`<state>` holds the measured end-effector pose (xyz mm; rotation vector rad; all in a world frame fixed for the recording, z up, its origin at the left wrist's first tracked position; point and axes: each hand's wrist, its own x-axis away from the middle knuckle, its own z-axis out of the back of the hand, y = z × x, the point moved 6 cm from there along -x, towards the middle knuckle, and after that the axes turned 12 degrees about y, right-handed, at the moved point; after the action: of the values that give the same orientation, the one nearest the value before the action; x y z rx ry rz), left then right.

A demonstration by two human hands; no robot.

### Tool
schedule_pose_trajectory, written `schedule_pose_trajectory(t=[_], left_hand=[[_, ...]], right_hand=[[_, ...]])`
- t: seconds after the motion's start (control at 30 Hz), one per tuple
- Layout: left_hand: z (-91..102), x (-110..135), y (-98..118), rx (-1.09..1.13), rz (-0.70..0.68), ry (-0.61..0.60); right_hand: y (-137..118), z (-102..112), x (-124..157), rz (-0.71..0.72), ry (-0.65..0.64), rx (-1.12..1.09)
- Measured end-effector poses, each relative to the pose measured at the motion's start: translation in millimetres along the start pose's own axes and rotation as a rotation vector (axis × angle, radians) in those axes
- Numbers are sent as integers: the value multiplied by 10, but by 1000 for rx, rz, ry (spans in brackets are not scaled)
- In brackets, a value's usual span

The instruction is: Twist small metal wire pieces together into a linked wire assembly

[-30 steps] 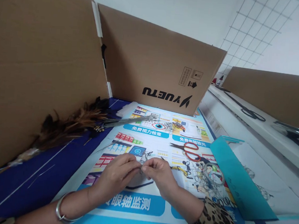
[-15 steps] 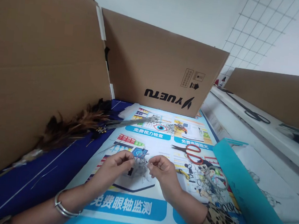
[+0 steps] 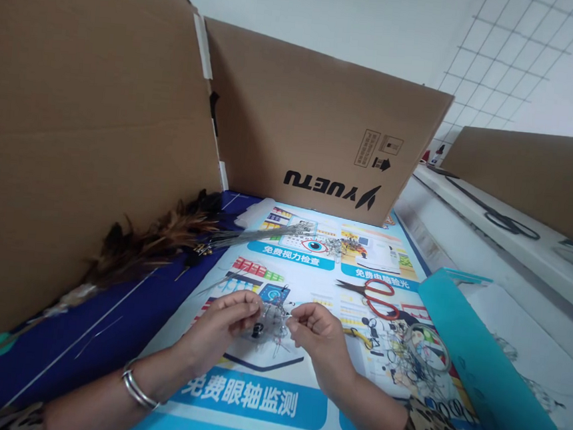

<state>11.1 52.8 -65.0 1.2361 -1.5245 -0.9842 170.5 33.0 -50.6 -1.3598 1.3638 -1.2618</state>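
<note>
My left hand (image 3: pixel 238 316) has its thumb and forefinger pinched together, above the printed sheet, on a piece of thin wire (image 3: pixel 277 318). Opposite it, my right hand (image 3: pixel 320 332) pinches the same fine wirework between thumb and fingertips. The wire's exact shape is too small and faint to make out against the print. A small dark piece (image 3: pixel 257 330) shows just beside my left fingertips. Close to my right hand lie yellow-handled pliers or cutters (image 3: pixel 359 337), partly hidden, and red-handled scissors (image 3: pixel 372 296).
A wire tangle and a clear ring (image 3: pixel 428 348) lie on the right, beside a teal tray (image 3: pixel 478 366). Brown feathers (image 3: pixel 159 234) and a bundle of straight wires (image 3: pixel 259 235) lie at the left and back. Cardboard panels (image 3: pixel 319 124) stand behind. Black scissors (image 3: pixel 506 223) rest on a ledge.
The whole view has shifted slightly, so things sit farther right. My hands stay pinched a short distance apart, with the fingers moved only a little.
</note>
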Motion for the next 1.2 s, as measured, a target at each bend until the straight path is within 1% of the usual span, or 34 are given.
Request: schedule_pose_trajectory(t=[0.1, 0.2, 0.3, 0.37, 0.43, 0.47, 0.6, 0.77, 0.97, 1.07, 1.13, 1.2], left_hand=[[3, 6, -13, -28, -26, -6], [20, 20, 15, -108, -112, 13], [7, 56, 128, -246, -301, 22], [-48, 99, 216, -370, -442, -8], [-120, 140, 270, -477, -534, -44], [-151, 155, 285, -511, -559, -55], [-219, 176, 288, -561, -576, -47], [-204, 171, 264, -566, -552, -20], [-183, 191, 260, -613, -582, 4], [-165, 193, 265, -640, -596, 35], [-155, 189, 271, -636, -580, 41], [-149, 178, 272, -604, -536, 28]], right_hand=[[-11, -12, 14, -7, -7, -9], [-14, -12, 23, -1, -5, -26], [-15, -20, 34, -1, -6, -49], [-17, -27, 45, -13, 0, -64], [-22, -39, 57, -24, 4, -80], [-24, -49, 63, -26, 0, -88], [-17, -88, 74, 11, -15, -74], [-7, -98, 101, 106, -16, 11], [-122, -156, 227, 251, -90, 209], [-177, -175, 290, 334, -88, 332], [-210, -185, 333, 401, -93, 430], [-245, -206, 379, 489, -127, 523]])
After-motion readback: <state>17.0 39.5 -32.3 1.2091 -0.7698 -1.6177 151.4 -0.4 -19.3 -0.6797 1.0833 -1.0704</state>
